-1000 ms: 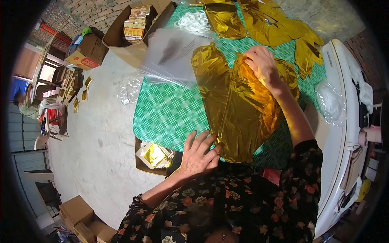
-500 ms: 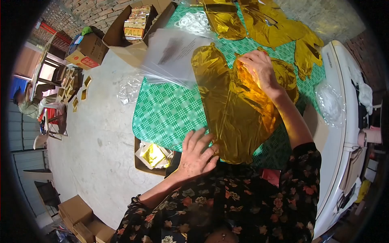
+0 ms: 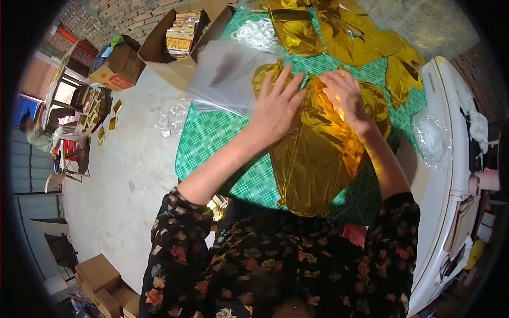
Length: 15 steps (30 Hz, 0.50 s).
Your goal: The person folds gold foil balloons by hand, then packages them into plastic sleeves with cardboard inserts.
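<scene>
A flat gold foil balloon (image 3: 313, 175) with several rounded lobes lies on the table with the green checked cloth (image 3: 212, 143). My left hand (image 3: 278, 108) rests on its upper left lobe, fingers spread and stretched out. On the upper middle part lies my right hand (image 3: 344, 98), its fingers slightly bent and a little apart against the foil. Under the right palm the foil is creased and glows orange. Left of the balloon is a stack of clear plastic bags (image 3: 228, 74) with printed text, partly behind my left hand.
More gold foil balloons (image 3: 355, 40) lie at the table's far side, near a bundle of white ribbon (image 3: 257, 33). An open cardboard box (image 3: 175, 53) holds packed cards. A white appliance (image 3: 442, 212) stands at the right. Far left, a person (image 3: 40, 132) sits.
My left hand has moved up and forward from the balloon's lower left edge onto its upper left lobe. The right hand has shifted only slightly.
</scene>
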{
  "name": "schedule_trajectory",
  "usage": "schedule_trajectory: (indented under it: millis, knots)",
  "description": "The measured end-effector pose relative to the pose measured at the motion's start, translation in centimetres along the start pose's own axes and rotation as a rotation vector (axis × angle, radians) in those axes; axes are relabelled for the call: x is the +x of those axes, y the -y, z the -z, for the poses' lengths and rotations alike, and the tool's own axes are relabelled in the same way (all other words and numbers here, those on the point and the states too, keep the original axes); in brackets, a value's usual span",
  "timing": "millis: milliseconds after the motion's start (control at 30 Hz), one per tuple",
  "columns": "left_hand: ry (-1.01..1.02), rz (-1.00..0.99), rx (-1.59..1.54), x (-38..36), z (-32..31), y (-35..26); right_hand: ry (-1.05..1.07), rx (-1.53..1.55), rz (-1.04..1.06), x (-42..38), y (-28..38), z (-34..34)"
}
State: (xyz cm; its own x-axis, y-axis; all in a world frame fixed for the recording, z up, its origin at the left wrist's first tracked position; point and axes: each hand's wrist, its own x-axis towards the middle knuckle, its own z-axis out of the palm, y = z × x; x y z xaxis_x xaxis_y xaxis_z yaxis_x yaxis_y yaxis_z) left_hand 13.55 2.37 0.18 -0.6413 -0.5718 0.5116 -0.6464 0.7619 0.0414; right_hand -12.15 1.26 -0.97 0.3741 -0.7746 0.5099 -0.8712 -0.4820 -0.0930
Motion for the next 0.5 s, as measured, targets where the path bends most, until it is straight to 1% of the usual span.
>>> schedule_trajectory:
  millis: [67, 200, 300, 500]
  knots:
    - [0.003, -0.014, 0.032, 1.2, -1.7, 0.3, 0.025, -0.022, -0.018, -0.3, 0.0, 0.2]
    - [0.016, -0.026, 0.063, 1.7, -2.6, 0.5, 0.064, -0.053, -0.038, -0.9, 0.0, -0.6]
    - [0.085, 0.001, 0.089, 1.6, -2.8, 0.3, 0.085, -0.085, -0.039, -1.1, 0.2, -0.8]
    - [0.062, 0.01, 0.063, 1.6, -3.3, 0.4, 0.124, -0.162, -0.038, -0.8, 0.7, -1.0]
